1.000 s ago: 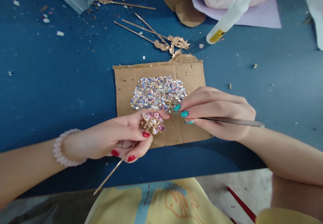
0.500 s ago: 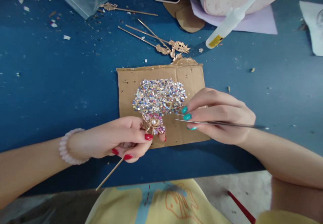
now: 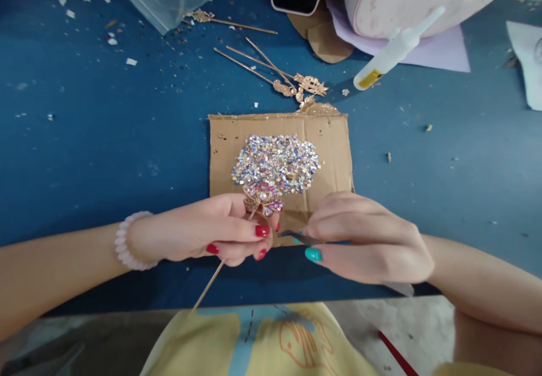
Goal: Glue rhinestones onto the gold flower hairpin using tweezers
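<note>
Jewelled hairpin in left hand, tweezers in right, above a cardboard sheet.
Left hand [image 3: 224, 226] pinches the slender gold-toned hairpin [image 3: 263, 196] below its head, which carries faceted pink and clear stones around a smooth round pearl-like bead; shaft slants down toward the lap. Right hand [image 3: 372, 240] grips dark tweezers [image 3: 298, 236], bent tip near the left fingertips. Behind, small glittering multicoloured stones [image 3: 275, 164] form a rough single patch on creased brown cardboard [image 3: 334, 161], flat on the blue worktop [image 3: 127, 139].
</note>
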A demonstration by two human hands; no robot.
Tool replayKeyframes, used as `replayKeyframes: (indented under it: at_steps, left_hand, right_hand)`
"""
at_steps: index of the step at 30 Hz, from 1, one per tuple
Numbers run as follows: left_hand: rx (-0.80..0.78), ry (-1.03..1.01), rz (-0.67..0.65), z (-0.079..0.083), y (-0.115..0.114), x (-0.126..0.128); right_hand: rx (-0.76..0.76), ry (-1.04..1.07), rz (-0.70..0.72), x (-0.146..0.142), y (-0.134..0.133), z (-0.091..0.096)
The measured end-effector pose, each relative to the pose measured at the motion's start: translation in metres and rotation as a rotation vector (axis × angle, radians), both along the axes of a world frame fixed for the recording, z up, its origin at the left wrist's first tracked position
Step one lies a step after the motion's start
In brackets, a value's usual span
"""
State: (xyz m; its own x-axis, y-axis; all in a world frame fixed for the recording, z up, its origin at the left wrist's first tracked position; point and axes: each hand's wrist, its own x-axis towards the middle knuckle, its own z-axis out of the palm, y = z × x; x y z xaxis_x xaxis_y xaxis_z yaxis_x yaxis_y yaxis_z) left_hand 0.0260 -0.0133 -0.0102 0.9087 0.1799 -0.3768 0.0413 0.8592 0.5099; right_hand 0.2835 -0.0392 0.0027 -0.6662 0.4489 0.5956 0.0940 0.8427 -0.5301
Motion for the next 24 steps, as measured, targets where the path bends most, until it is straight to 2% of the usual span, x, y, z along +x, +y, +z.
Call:
replayKeyframes:
  at_steps: [3, 6, 8, 10, 12, 16, 24]
  left_hand:
    - [-0.009, 0.013, 0.020, 0.000, -0.001, 0.001]
    - [0.006, 0.016, 0.025, 0.000, -0.002, 0.002]
    - [0.013, 0.023, 0.021, 0.000, -0.001, 0.002]
    - [0.031, 0.031, 0.009, 0.001, -0.001, 0.003]
    - [0.049, 0.043, -0.004, 0.002, -0.001, 0.002]
    - [0.051, 0.035, -0.020, 0.001, -0.001, 0.002]
    - [0.054, 0.056, -0.059, -0.001, 0.000, 0.001]
  right_hand:
    - [0.032, -0.066, 0.068, 0.000, 0.002, 0.004]
    - [0.043, -0.083, 0.064, -0.003, -0.004, 0.004]
    - [0.042, -0.069, 0.008, -0.007, -0.015, 0.001]
    - [0.021, 0.009, -0.174, -0.012, -0.027, -0.002]
    - [0.002, -0.005, -0.275, -0.016, -0.038, -0.005]
    - [0.043, -0.027, -0.250, -0.018, -0.045, -0.006]
    - [0.129, 0.021, -0.211, -0.019, -0.034, -0.009]
